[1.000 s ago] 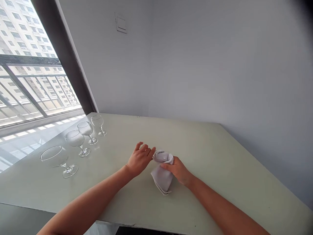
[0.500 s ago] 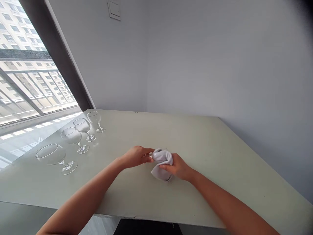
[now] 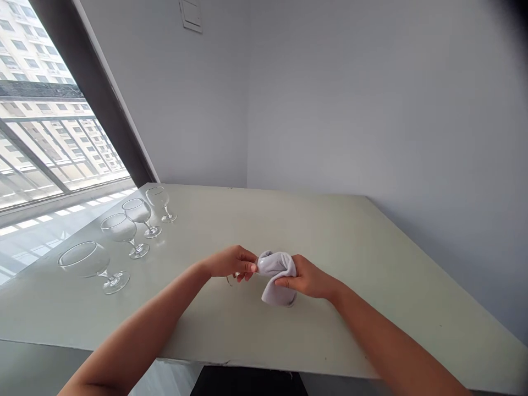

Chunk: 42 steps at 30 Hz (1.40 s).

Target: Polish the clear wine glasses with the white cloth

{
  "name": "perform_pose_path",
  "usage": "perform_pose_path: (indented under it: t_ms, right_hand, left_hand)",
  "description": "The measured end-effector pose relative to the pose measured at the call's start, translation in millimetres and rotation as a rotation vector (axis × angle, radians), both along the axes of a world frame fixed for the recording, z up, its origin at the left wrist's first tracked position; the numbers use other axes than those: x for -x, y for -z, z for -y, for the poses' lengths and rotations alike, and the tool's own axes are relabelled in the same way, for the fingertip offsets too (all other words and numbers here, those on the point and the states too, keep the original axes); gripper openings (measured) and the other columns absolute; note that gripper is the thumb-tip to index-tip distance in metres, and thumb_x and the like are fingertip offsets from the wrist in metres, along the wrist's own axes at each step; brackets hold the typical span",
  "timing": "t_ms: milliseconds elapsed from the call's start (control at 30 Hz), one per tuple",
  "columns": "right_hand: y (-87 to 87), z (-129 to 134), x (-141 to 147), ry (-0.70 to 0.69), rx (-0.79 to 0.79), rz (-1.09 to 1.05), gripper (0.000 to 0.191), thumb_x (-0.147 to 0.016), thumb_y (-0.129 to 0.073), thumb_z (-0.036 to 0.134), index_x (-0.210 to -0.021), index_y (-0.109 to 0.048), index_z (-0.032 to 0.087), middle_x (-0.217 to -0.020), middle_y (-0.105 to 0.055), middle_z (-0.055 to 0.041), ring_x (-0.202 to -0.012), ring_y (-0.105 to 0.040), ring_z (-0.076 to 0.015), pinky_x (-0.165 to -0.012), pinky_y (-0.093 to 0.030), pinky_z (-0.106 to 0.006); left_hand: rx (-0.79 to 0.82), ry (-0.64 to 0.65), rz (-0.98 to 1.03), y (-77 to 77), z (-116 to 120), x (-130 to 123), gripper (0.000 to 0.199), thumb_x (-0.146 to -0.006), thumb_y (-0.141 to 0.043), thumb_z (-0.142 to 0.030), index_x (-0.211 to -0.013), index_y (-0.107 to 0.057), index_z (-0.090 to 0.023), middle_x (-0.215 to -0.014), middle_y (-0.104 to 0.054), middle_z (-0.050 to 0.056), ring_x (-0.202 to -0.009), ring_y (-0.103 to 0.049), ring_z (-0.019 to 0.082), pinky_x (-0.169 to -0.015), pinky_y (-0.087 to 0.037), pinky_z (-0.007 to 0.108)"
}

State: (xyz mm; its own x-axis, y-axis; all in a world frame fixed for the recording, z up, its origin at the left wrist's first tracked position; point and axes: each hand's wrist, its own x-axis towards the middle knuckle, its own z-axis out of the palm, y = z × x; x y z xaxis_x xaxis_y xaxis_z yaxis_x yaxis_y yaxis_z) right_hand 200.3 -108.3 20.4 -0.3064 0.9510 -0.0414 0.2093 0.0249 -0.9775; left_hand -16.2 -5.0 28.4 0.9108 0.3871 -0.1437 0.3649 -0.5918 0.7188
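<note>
My left hand [image 3: 235, 263] is closed on the stem of a clear wine glass [image 3: 259, 265], which lies tilted on its side above the table. Part of the glass's foot shows below the left fingers. A pale grey-white cloth [image 3: 278, 279] wraps the bowl and hides most of it. My right hand [image 3: 307, 276] grips that cloth around the bowl, thumb in front, with a loose fold hanging down. Whether the cloth also reaches inside the bowl I cannot tell.
Several matching wine glasses [image 3: 119, 228] stand upright in a row along the left side of the pale table [image 3: 264, 335]. A window [image 3: 49, 126] is beyond them at left. Grey walls [image 3: 330, 99] rise behind the table, and its front edge runs close below my forearms.
Both hands have shifted slightly, with the right hand and cloth moving a little to the right. The glass's foot now shows below my left fingers. The standing glasses have not moved.
</note>
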Motion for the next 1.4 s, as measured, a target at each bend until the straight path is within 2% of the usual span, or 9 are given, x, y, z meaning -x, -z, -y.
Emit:
perform_pose_path:
  t_ms: [133, 233, 333, 500, 567, 733, 867, 1067, 1400]
  right_hand:
    - [12.4, -14, 2, 0.217, 0.164, -0.386, 0.031, -0.063, -0.071, 0.031, -0.089, -0.066, 0.016, -0.077, -0.064, -0.0031, -0.075, -0.057, -0.0175, -0.069, -0.043, -0.030]
    - [20.4, -18, 9, 0.345, 0.263, -0.630, 0.028, -0.065, -0.070, 0.034, -0.086, -0.066, 0.016, -0.077, -0.065, -0.0042, -0.072, -0.058, -0.0166, -0.068, -0.045, -0.029]
    - [17.7, -12, 13, 0.277, 0.197, -0.561, 0.028, -0.069, -0.066, 0.035, -0.090, -0.066, 0.017, -0.079, -0.065, -0.0038, -0.073, -0.058, -0.0163, -0.068, -0.044, -0.028]
    - [5.2, -2, 6, 0.108, -0.021, -0.087, 0.024, -0.068, -0.067, 0.030, -0.089, -0.067, 0.019, -0.083, -0.063, -0.0014, -0.080, -0.054, -0.0176, -0.073, -0.041, -0.030]
    - [7.4, -5, 3, 0.095, -0.007, -0.080, 0.026, -0.066, -0.069, 0.030, -0.089, -0.067, 0.019, -0.083, -0.064, -0.0018, -0.081, -0.055, -0.0183, -0.075, -0.041, -0.031]
    - [24.9, -18, 10, 0.359, 0.214, -0.549, 0.031, -0.064, -0.070, 0.035, -0.088, -0.067, 0.016, -0.080, -0.065, -0.0048, -0.075, -0.058, -0.0173, -0.070, -0.043, -0.029]
    - [26.1, -14, 20, 0.310, 0.222, -0.639, 0.031, -0.068, -0.067, 0.036, -0.092, -0.065, 0.017, -0.080, -0.065, -0.0043, -0.073, -0.057, -0.0162, -0.069, -0.043, -0.028]
    - [16.0, -5, 9, 0.074, -0.041, 0.017, 0.022, -0.072, -0.062, 0.029, -0.092, -0.061, 0.020, -0.081, -0.061, -0.0009, -0.078, -0.054, -0.0168, -0.070, -0.042, -0.030]
    - [-4.4, -6, -7, -0.045, -0.501, 0.540, 0.016, -0.073, -0.055, 0.016, -0.088, -0.057, 0.021, -0.085, -0.060, -0.0039, -0.084, -0.056, -0.0179, -0.077, -0.044, -0.032]
  left_hand:
    - [-0.599, -0.233, 0.112, 9.1, 12, -13, 0.026, -0.084, -0.046, -0.033, -0.107, -0.057, -0.026, -0.085, -0.065, 0.004, -0.084, -0.059, 0.018, -0.078, -0.042, 0.032]
    - [-0.985, -0.270, 0.176, 13.7, 18, -20, 0.035, -0.085, -0.046, -0.024, -0.119, -0.049, -0.027, -0.086, -0.064, 0.005, -0.096, -0.055, 0.020, -0.096, -0.028, 0.043]
    - [-0.930, -0.257, 0.159, 14.4, 12, -18, 0.030, -0.086, -0.042, -0.033, -0.113, -0.054, -0.026, -0.070, -0.062, 0.003, -0.076, -0.057, 0.017, -0.090, -0.032, 0.038]
    - [-0.294, -0.112, 0.014, 12.6, -3, -7, 0.038, -0.085, -0.037, -0.050, -0.099, -0.060, -0.024, -0.062, -0.060, -0.001, -0.057, -0.054, 0.012, -0.060, -0.040, 0.023]
    - [-0.205, -0.040, -0.017, 13.4, -2, -8, 0.039, -0.087, -0.032, -0.047, -0.093, -0.061, -0.022, -0.066, -0.062, 0.000, -0.058, -0.055, 0.012, -0.057, -0.040, 0.023]
    - [-0.925, -0.281, 0.212, 17.4, 9, -18, 0.027, -0.086, -0.044, -0.026, -0.111, -0.054, -0.024, -0.087, -0.066, 0.005, -0.094, -0.055, 0.021, -0.092, -0.031, 0.041]
    - [-1.142, -0.194, 0.284, 18.1, 4, -14, 0.021, -0.085, -0.046, -0.025, -0.104, -0.056, -0.024, -0.071, -0.064, 0.001, -0.078, -0.056, 0.016, -0.091, -0.029, 0.038]
    - [-0.847, -0.125, 0.248, 21.2, -11, -4, 0.029, -0.083, -0.046, -0.044, -0.093, -0.061, -0.022, -0.058, -0.058, 0.000, -0.060, -0.049, 0.012, -0.070, -0.034, 0.028]
    - [0.222, -0.140, 0.026, 1.9, -2, -5, 0.036, -0.075, -0.051, -0.051, -0.076, -0.061, -0.017, -0.056, -0.048, -0.002, -0.051, -0.037, 0.008, -0.047, -0.028, 0.020]
